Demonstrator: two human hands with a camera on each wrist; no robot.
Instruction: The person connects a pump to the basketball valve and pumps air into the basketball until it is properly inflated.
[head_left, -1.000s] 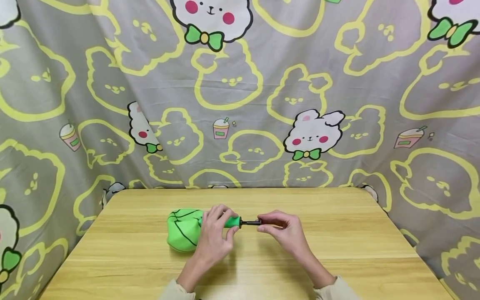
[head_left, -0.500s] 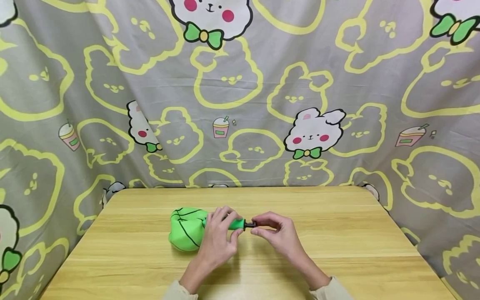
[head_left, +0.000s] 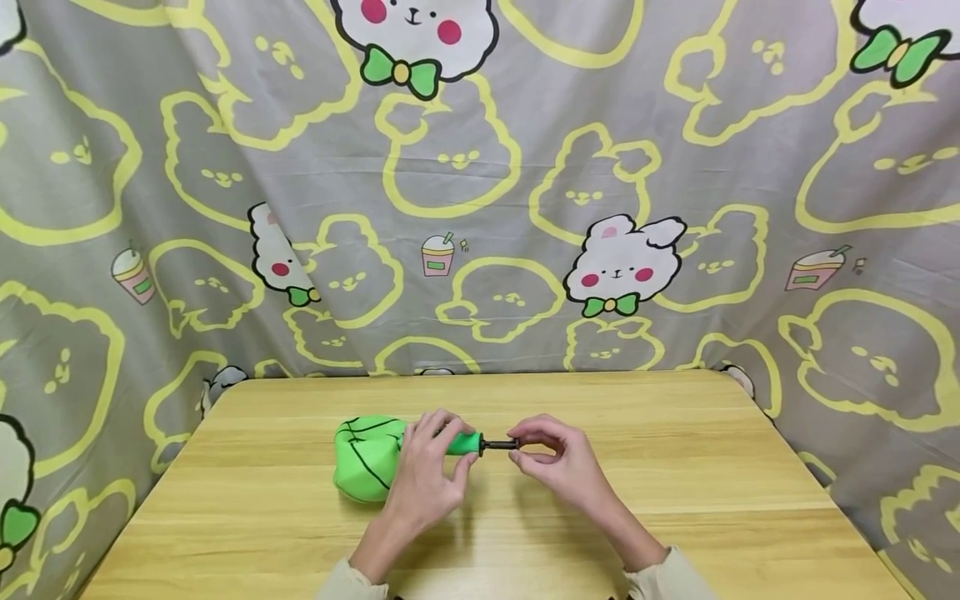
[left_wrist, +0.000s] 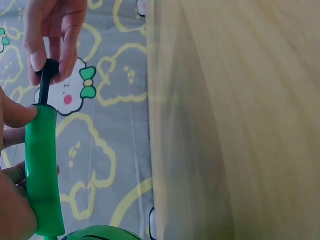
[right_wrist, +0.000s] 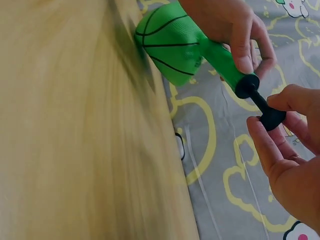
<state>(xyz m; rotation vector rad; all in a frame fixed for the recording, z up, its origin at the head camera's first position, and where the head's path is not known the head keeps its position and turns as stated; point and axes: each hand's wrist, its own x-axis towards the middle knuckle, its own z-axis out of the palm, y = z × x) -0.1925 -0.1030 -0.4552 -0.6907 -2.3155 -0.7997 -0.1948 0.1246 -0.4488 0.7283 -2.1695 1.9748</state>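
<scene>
A green hand pump (left_wrist: 42, 165) is joined at one end to a partly deflated green ball (head_left: 367, 462) with black basketball lines. My left hand (head_left: 427, 475) grips the pump's barrel, thumb near its black collar. The black plunger rod (head_left: 498, 445) is drawn part way out toward the right. Its round black handle (right_wrist: 272, 119) is pinched between the thumb and fingers of my right hand (head_left: 562, 458). In the right wrist view the ball's sides look creased and sunken. My left hand hides part of the barrel in the head view.
Under the hands is a light wood table (head_left: 637, 533). A grey curtain (head_left: 495, 192) with yellow outlines and cartoon bears hangs behind it and along both sides.
The plunger rod went in toward the barrel, my right hand moving left, then came back out to the right. My left hand keeps its grip, and the ball shifted slightly with it.
</scene>
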